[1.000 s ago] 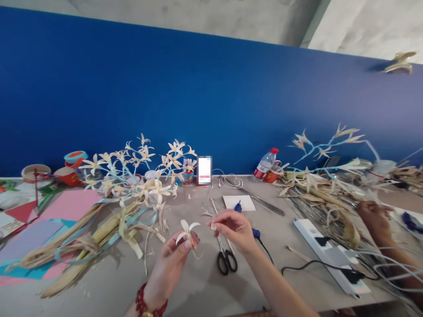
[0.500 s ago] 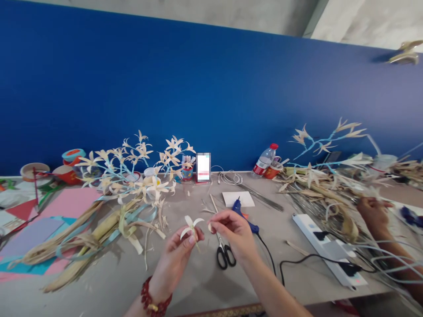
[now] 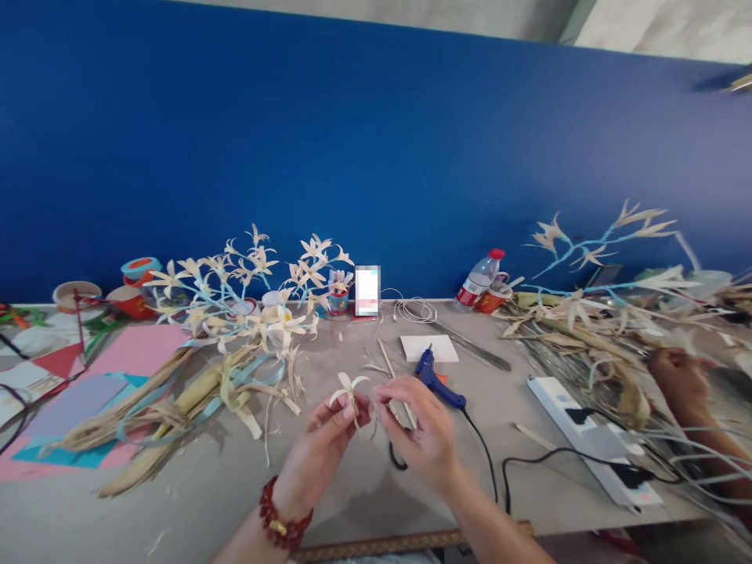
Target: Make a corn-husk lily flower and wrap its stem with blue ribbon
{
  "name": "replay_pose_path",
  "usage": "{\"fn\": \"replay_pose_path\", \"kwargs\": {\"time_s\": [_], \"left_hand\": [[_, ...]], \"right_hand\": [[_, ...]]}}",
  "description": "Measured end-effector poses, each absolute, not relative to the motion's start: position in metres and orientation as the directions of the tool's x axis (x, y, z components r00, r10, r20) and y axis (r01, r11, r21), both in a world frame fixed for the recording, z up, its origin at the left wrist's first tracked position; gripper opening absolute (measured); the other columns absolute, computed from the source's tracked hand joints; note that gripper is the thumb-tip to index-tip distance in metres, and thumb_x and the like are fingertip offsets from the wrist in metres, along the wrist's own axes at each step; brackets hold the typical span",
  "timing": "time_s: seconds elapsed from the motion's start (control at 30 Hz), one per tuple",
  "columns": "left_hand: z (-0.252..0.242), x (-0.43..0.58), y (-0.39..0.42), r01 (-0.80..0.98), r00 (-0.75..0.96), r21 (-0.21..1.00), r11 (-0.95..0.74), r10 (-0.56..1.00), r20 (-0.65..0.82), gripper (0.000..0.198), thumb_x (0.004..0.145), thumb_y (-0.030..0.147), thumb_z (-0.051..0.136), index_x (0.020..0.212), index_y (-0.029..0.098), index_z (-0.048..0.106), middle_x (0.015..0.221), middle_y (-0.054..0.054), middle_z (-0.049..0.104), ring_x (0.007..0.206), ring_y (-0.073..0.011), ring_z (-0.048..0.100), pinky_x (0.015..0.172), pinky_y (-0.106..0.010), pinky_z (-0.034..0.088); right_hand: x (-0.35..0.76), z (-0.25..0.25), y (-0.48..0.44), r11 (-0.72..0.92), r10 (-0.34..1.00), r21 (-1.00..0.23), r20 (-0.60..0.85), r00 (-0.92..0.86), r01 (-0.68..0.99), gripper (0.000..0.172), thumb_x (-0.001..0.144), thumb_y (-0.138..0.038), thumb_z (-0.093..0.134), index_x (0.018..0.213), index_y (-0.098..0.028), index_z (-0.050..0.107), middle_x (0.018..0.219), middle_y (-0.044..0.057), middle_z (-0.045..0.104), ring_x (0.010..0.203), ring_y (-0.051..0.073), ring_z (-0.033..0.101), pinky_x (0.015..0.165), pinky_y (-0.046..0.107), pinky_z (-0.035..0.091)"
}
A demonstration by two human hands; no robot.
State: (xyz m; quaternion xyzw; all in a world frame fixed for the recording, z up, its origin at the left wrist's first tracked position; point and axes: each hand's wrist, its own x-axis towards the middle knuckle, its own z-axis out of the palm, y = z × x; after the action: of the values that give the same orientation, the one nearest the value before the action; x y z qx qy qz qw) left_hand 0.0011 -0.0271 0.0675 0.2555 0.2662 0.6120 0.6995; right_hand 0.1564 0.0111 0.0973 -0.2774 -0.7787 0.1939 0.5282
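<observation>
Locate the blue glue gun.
Head view, centre: the blue glue gun lies just beyond the right hand, on the near side of the white card.

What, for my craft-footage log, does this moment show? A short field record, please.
Left hand: pinches small cream craft flower by its stem
Right hand: fingertips at the same stem; grip unclear
Nearby: blue glue gun, black scissors partly under right hand
Surface: grey table
Other person: hand at far right among dried husks
</observation>
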Motion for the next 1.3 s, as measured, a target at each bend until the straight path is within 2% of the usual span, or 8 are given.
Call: {"fn": "replay_pose_path", "kwargs": {"time_s": [0.17,0.47,0.87,1.3], "left_hand": [[0.071,0.001,-0.028,-0.758,0.188,0.613,0.222,0.975,-0.121,0.006,0.083,0.014,0.062,0.081,0.016,0.068,0.089,-0.007,0.066,0.091,-0.0188,0.058,0.091,-0.037,0.040],[0.075,0.003,-0.030,-0.768,0.236,0.596,0.236,0.969,-0.081,0.007,0.083,0.016,0.063,0.079,0.014,0.069,0.081,-0.006,0.063,0.080,-0.0164,0.056,0.084,-0.034,0.041],[0.080,0.003,-0.032,-0.768,0.271,0.577,0.277,0.957,-0.099,0.013,0.084,0.015,0.060,0.073,0.013,0.066,0.076,-0.004,0.058,0.079,-0.0156,0.054,0.081,-0.032,0.041],[0.083,0.002,-0.035,-0.744,0.271,0.600,0.294,0.954,-0.130,0.011,0.081,0.020,0.066,0.072,0.014,0.066,0.074,-0.004,0.058,0.077,-0.0163,0.055,0.082,-0.033,0.041]], "right_hand": [[0.158,0.107,0.014,0.810,0.584,-0.561,0.753,-0.304,0.170,0.028,0.080,-0.003,0.059,0.100,-0.021,0.062,0.083,0.005,0.069,0.078,0.019,0.063,0.073,0.034,0.051],[0.153,0.122,0.023,0.878,0.473,-0.461,0.796,-0.377,0.128,0.032,0.078,-0.002,0.057,0.102,-0.023,0.062,0.083,0.006,0.070,0.075,0.019,0.064,0.072,0.036,0.052],[0.150,0.123,0.026,0.905,0.423,-0.400,0.803,-0.420,0.145,0.027,0.080,-0.005,0.055,0.101,-0.021,0.062,0.083,0.007,0.070,0.077,0.020,0.065,0.072,0.036,0.053],[0.150,0.119,0.025,0.926,0.376,-0.341,0.814,-0.443,0.159,0.034,0.079,-0.004,0.054,0.107,-0.023,0.060,0.087,0.008,0.070,0.077,0.020,0.065,0.071,0.036,0.052]]}}
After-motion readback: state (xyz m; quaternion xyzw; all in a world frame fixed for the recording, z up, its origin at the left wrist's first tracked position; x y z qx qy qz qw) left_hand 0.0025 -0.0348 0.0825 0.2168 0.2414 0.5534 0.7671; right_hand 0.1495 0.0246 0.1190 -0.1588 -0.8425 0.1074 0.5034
